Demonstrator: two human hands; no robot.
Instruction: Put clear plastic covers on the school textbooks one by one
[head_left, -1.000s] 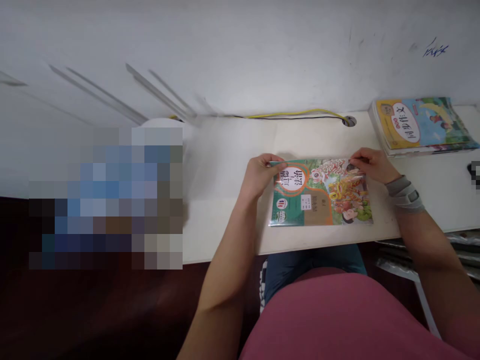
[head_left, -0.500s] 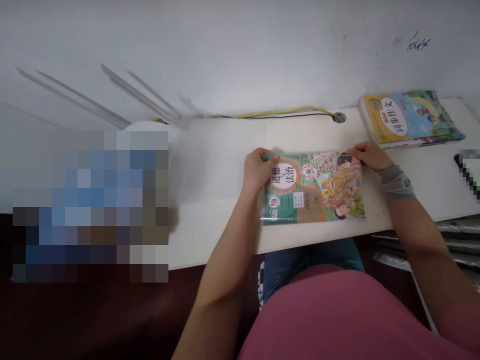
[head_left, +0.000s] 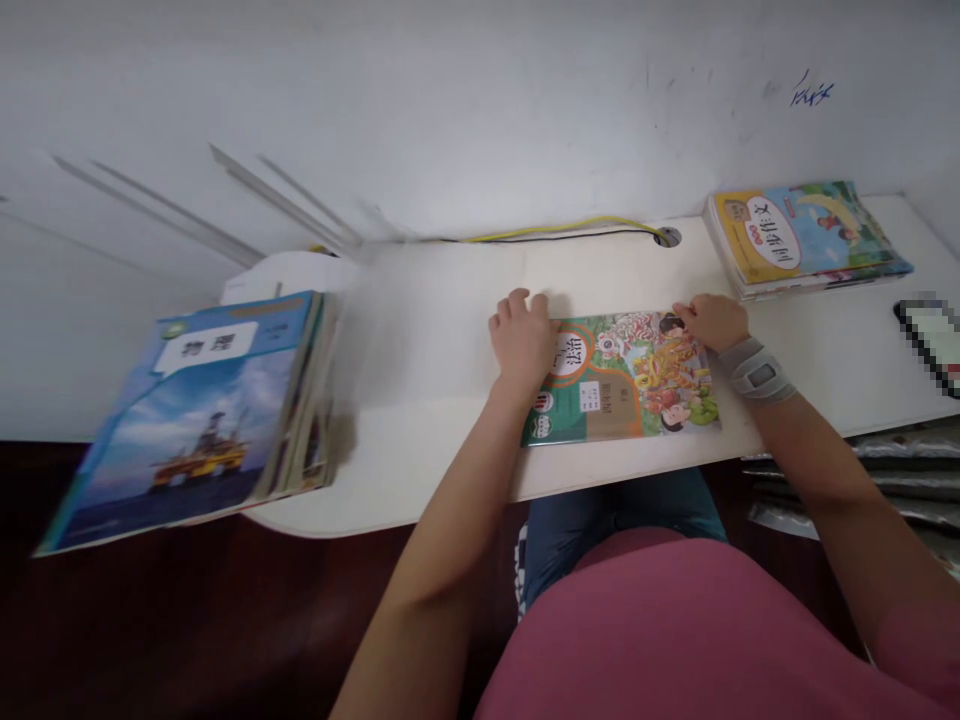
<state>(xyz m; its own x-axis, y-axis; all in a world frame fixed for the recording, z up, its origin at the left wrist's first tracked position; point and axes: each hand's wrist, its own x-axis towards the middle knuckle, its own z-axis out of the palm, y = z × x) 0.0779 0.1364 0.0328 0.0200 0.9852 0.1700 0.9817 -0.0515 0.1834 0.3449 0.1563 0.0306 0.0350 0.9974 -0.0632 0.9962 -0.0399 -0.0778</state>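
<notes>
A textbook (head_left: 607, 405) with a green, orange and illustrated cover lies on the white desk (head_left: 420, 440) in front of me, its surface glossy like clear plastic. My left hand (head_left: 521, 335) rests over its upper left corner with the fingers spread and covers part of the title. At the upper right corner, my right hand (head_left: 712, 320) pinches the book's edge between thumb and fingers. A grey band circles my right wrist.
A stack of books with a blue physics cover (head_left: 202, 420) stands at the left, overhanging the front edge. Another book stack (head_left: 810, 235) sits at the back right. A phone (head_left: 934, 340) lies far right. A yellow cable (head_left: 555, 228) runs along the wall into a hole.
My left hand has loosened its grip on the book's corner and spread its fingers over it. The right hand stays at its corner. The view has shifted slightly.
</notes>
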